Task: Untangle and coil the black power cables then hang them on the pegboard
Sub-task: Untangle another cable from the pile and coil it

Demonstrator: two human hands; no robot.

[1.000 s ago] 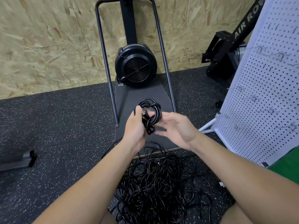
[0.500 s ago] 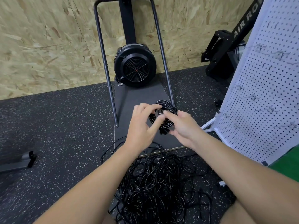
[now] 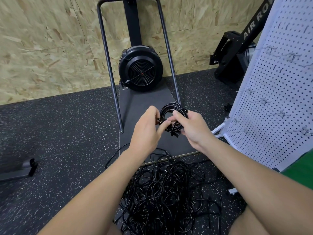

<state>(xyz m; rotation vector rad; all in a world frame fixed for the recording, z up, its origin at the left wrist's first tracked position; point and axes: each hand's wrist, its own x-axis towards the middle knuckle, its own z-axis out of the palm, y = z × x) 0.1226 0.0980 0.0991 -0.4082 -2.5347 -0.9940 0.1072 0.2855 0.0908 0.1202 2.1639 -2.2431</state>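
A coiled black power cable is held up in front of me over a dark platform. My right hand grips the coil's right side, thumb across the loops. My left hand pinches the cable's plug end at the coil's left edge. Below my forearms, a big tangle of black cables lies on the speckled floor. The white pegboard stands at the right with several metal hooks sticking out.
A black fan machine with a grey tube frame and flat platform stands ahead against the chipboard wall. A black rower sits behind the pegboard. A grey bar end lies at the left.
The coil passed from my left hand to my right hand and shifted right. My left hand now pinches the plug end instead of holding the bundle.
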